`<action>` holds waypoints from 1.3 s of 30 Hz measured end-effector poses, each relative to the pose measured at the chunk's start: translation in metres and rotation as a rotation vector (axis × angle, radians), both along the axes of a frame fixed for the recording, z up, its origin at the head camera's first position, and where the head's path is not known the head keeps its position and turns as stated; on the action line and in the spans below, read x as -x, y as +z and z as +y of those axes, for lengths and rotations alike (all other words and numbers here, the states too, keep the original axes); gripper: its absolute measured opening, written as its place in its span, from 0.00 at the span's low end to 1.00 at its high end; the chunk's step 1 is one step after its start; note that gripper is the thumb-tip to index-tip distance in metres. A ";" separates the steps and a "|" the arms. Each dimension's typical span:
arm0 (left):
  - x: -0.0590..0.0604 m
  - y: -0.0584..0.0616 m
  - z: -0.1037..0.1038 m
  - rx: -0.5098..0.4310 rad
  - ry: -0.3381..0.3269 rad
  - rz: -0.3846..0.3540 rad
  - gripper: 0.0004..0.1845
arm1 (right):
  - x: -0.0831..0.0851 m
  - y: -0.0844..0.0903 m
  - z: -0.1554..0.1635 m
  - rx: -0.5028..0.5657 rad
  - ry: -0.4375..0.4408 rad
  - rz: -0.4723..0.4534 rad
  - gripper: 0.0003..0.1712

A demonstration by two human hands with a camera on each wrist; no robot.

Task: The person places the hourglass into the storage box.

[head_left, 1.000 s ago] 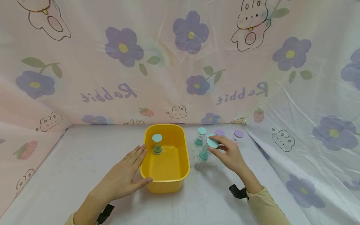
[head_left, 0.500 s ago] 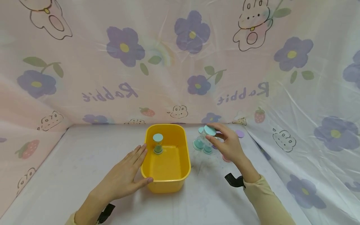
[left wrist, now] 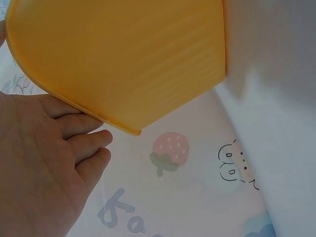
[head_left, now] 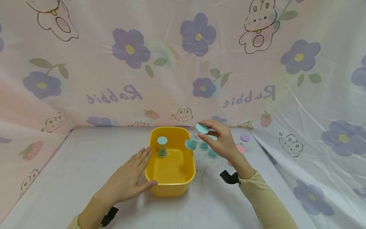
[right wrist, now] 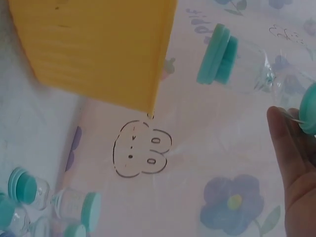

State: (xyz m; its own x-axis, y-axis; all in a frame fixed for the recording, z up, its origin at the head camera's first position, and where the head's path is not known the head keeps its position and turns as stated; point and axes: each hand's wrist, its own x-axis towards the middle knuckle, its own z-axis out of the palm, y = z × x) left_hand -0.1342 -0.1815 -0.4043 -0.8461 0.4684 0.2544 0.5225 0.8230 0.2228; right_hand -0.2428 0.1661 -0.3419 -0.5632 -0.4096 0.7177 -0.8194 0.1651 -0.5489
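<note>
My right hand point(head_left: 221, 139) pinches a teal-capped hourglass point(head_left: 191, 144) by its upper cap. The hourglass is tilted, its lower end beside the right rim of a yellow bin point(head_left: 171, 183). In the right wrist view this hourglass point(right wrist: 252, 64) hangs in the air, clear glass between two teal ends. My left hand point(head_left: 125, 178) rests with extended fingers on the bin's left rim, thumb at the near corner; the left wrist view shows its fingers point(left wrist: 81, 123) along the rim. Inside the bin another teal hourglass point(head_left: 162, 147) stands upright at the far left.
Right of the bin, several teal hourglasses point(head_left: 213, 152) stand on the white table, partly hidden by my right hand. Farther right are a purple cap point(head_left: 245, 137) and a pink cap point(head_left: 240, 149). A patterned cloth point(head_left: 171, 79) hangs behind the table.
My right hand has lifted the teal hourglass off the table and carried it left and upward to the bin's right rim. The left hand has stayed on the bin.
</note>
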 end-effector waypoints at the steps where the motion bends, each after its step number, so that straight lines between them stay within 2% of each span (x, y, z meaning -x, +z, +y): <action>1: 0.000 0.000 0.000 0.000 0.001 0.000 0.54 | 0.001 0.000 -0.003 -0.008 0.007 -0.003 0.28; 8: 0.000 -0.001 0.000 -0.005 -0.003 0.001 0.53 | 0.008 -0.001 -0.024 -0.059 0.045 -0.022 0.27; 17: 0.000 0.000 0.001 -0.001 -0.004 -0.013 0.53 | 0.019 -0.012 -0.046 -0.136 0.099 0.003 0.25; 39: 0.001 -0.001 -0.001 0.009 -0.003 -0.002 0.53 | 0.032 -0.032 -0.086 -0.461 0.208 -0.214 0.25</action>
